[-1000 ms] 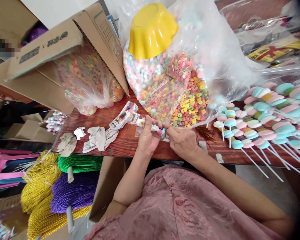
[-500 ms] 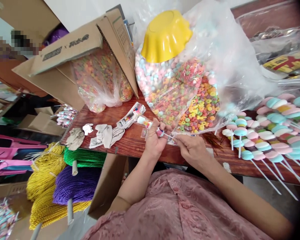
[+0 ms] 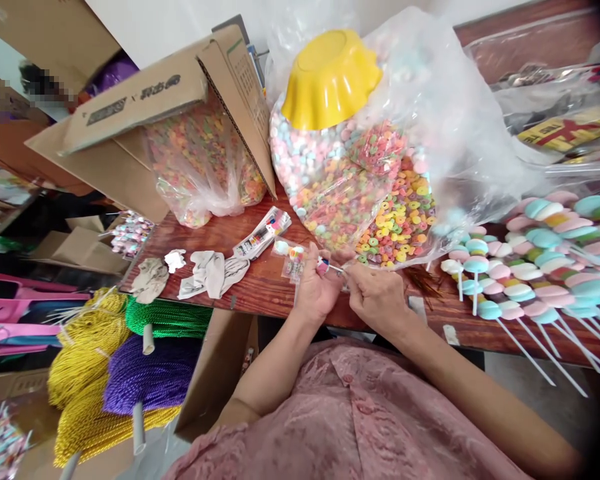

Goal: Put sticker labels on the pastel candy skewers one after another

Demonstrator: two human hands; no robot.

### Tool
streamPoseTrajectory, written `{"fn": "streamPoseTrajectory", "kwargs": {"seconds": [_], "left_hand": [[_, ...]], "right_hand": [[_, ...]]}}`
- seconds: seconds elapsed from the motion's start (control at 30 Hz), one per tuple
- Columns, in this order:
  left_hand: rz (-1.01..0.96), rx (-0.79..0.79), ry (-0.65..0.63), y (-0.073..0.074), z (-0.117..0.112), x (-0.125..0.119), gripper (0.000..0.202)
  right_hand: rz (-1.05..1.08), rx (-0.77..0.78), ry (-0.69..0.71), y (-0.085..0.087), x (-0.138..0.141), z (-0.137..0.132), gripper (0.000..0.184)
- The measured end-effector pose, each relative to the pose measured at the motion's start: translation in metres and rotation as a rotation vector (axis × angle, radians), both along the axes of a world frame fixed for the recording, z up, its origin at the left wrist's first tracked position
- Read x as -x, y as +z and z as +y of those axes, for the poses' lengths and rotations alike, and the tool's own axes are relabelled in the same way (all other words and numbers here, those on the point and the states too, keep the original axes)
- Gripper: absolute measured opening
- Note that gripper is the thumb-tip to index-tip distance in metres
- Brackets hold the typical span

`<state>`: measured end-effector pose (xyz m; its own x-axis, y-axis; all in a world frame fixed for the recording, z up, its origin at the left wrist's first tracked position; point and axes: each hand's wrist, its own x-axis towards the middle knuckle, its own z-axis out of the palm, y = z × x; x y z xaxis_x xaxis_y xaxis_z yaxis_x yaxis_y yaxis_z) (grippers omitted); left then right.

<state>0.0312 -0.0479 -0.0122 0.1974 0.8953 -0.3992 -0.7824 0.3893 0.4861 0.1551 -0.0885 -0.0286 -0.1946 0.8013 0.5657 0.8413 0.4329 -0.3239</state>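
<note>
Two bare hands are seen at the near edge of a reddish wooden table [image 3: 260, 287], where a skewer of pastel foam candies in a crinkled clear sleeve [image 3: 300, 259] is gripped by the left hand [image 3: 316, 288] and its thin white stick is pinched by the right hand [image 3: 377, 297]. Behind them, glossy plastic bags of ring-shaped candies [image 3: 380, 213] are topped by a fluted yellow bowl [image 3: 330, 80].
</note>
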Motion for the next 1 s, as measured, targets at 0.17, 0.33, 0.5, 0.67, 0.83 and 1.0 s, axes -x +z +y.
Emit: {"fn": "streamPoseTrajectory", "kwargs": {"seconds": [0.17,0.33,0.5,0.67,0.83,1.0], "left_hand": [[0.092,-0.049,-0.194,0.000,-0.024,0.001,0.045],[0.715,-0.376,-0.381,0.037,-0.040,0.042,0.018],[1.003,-0.656,-0.260,0.058,-0.013,0.061,0.019],[1.207,-0.874,-0.215,0.026,-0.013,0.049,0.016],[1.315,-0.942,-0.079,0.005,-0.024,0.044,0.020],[1.445,-1.175,-0.206,0.020,-0.028,0.055,0.013]], "right_hand": [[-0.037,0.001,0.008,0.000,-0.013,0.008,0.027],[-0.054,0.049,0.107,0.022,-0.052,0.016,0.026],[-0.193,0.069,0.277,0.052,-0.059,0.017,0.024],[-0.204,0.031,0.264,0.064,-0.053,0.013,0.023],[-0.249,-0.031,0.249,0.062,-0.052,0.004,0.022],[-0.267,-0.006,0.213,0.062,-0.051,0.000,0.024]]}}
